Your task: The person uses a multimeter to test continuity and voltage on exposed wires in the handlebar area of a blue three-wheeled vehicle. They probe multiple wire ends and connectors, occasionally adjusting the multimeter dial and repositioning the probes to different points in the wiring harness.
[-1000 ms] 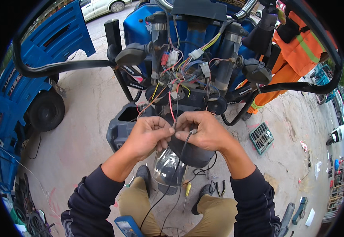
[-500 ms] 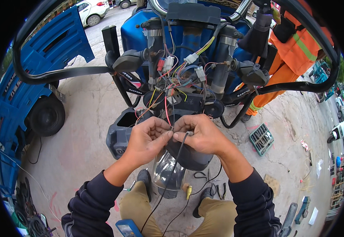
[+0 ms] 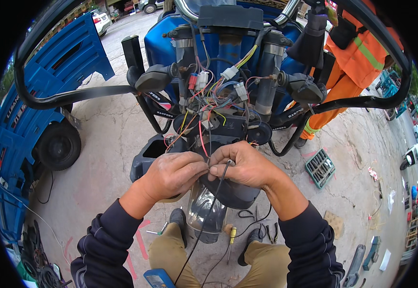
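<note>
My left hand [image 3: 175, 174] and my right hand [image 3: 238, 168] meet at the centre, fingertips pinched on thin wire at the lower end of a red wire [image 3: 202, 139] and a dark one. A black cable [image 3: 214, 201] hangs from beside my right fingers. Above them is a tangle of coloured wires with white connectors [image 3: 229, 73] on the blue vehicle's dismantled front [image 3: 233, 48]. Below my hands is a dark housing [image 3: 238, 192] with a clear cover [image 3: 204, 213]. The exact join between my fingertips is hidden.
A blue cargo tricycle [image 3: 50, 67] stands left. A person in orange workwear [image 3: 362, 53] stands right, behind black bars [image 3: 362, 104]. On the ground lie a tool tray [image 3: 320, 167], a yellow screwdriver [image 3: 233, 235] and pliers [image 3: 271, 233]. A blue device [image 3: 157, 279] is at the bottom.
My left hand has rolled over so its back and knuckles now face up, fingers folded toward the wire. My right hand has dropped slightly, still pinching.
</note>
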`<state>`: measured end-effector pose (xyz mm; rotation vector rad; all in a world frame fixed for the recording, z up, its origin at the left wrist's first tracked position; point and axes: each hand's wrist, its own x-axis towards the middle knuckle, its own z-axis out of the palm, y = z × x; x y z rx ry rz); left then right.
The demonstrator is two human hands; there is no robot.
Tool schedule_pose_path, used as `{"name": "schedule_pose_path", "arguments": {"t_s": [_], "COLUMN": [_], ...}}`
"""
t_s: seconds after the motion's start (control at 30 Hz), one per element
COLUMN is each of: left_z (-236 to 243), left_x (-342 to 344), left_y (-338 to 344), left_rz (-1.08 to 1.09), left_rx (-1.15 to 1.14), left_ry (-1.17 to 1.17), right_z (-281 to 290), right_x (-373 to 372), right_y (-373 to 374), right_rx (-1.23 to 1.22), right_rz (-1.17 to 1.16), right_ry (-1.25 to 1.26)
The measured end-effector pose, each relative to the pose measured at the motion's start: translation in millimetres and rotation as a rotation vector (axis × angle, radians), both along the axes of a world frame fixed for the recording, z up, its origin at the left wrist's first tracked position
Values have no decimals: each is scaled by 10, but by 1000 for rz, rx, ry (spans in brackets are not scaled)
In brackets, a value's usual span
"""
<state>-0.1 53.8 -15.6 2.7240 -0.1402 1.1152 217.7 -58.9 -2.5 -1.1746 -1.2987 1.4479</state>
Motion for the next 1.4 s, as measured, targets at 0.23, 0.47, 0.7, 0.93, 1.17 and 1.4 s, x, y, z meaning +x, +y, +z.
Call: {"name": "schedule_pose_path", "arguments": {"t_s": [0.23,0.47,0.7,0.93,1.17,1.4], "left_z": [-10,-69,-152,-61,108,196], "left_x": [11,11,-11,1,-50,-52], "left_y": [-27,-73,-303,-300,-300,-200], "left_rz": [28,53,157,72,42,201], "left_rx": [-50,-255,-807,-1716,-1563,-289], "left_ry": [51,54,118,221,269,245], "right_z": [-21,99,42,28,43,47], "right_x": [24,111,101,-5,23,55], "right_y": [-3,-148,-190,-232,-289,-257], "right_rx": [30,75,625,974,941,829], "right_rz": [19,27,-128,-223,-279,-238], "right_ry": [3,-291,-774,-1347,-1192,-1074]}}
